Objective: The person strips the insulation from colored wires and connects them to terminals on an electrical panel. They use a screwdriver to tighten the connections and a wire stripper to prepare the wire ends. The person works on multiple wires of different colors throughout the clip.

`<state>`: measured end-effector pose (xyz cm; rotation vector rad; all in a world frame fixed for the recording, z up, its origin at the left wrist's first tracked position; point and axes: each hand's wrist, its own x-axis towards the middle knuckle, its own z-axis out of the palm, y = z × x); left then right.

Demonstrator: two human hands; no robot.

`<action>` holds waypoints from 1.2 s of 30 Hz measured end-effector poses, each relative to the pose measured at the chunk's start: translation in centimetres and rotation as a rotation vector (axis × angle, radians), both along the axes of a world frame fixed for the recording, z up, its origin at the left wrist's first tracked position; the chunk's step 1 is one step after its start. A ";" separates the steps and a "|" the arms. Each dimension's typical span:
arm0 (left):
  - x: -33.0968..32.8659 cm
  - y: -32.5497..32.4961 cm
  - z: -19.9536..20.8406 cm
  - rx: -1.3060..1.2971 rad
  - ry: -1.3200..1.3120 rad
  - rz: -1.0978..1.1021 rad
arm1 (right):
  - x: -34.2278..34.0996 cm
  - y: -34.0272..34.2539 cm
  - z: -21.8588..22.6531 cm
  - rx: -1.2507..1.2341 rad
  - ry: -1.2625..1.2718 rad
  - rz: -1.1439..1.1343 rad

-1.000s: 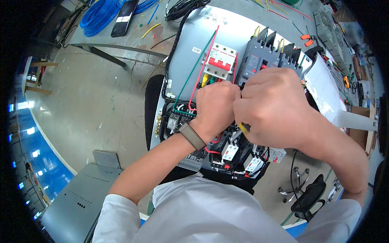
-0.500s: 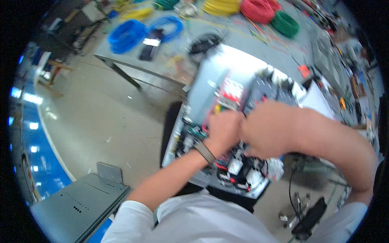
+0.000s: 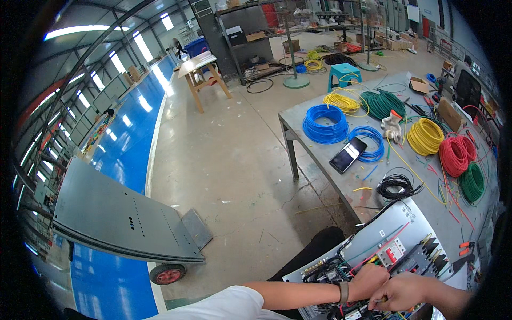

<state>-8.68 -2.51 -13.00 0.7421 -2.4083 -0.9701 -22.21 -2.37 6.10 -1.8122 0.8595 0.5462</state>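
My left hand (image 3: 369, 281), with a band on its wrist, is closed over the wired part of an electrical mounting panel (image 3: 385, 224). Right beside it, my right hand (image 3: 401, 292) is curled in a pinch; something small shows at its fingertips, too small to name. The hands nearly touch. Just beyond them sits a white and red circuit breaker (image 3: 392, 253), with a larger dark grey breaker (image 3: 421, 260) to its right. Black, red and green wires crowd the panel around my fingers, and what the left fingers grip is hidden.
The panel leans on a grey worktable (image 3: 314, 162) bearing a phone (image 3: 348, 154), blue wire coils (image 3: 326, 124), a black cable coil (image 3: 397, 186), red wire coils (image 3: 457, 154) and pliers (image 3: 466, 247). On the left stands a grey metal cabinet (image 3: 122, 213) with a wheel (image 3: 168, 273) beneath.
The view has swung left and up, so my hands and the panel now appear at the lower right. Both hands stay close together over the wiring.
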 end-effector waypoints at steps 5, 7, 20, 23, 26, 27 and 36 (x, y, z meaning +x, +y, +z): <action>-0.6 -0.3 -0.5 -0.036 0.121 0.006 | -0.6 1.6 -0.5 -0.271 -0.056 -0.172; -0.6 -0.3 -0.4 -0.049 0.075 -0.012 | -0.6 2.4 -0.9 -0.348 -0.091 -0.290; 0.1 -0.2 -0.4 -0.058 0.252 -0.047 | 1.2 4.3 -0.4 -0.476 -0.079 -0.761; 0.3 -0.4 0.0 0.070 0.338 -0.039 | 2.1 4.2 0.0 -0.474 -0.134 -0.867; 0.7 -0.4 -0.1 0.156 0.345 -0.037 | 2.5 3.7 1.4 -0.504 -0.085 -0.775; 0.7 -0.4 0.3 0.174 0.308 -0.047 | 2.4 3.7 1.7 -0.523 -0.057 -0.746; -0.4 -1.0 -0.2 -0.275 -0.111 -0.035 | 0.4 4.4 3.2 -0.795 0.273 -0.452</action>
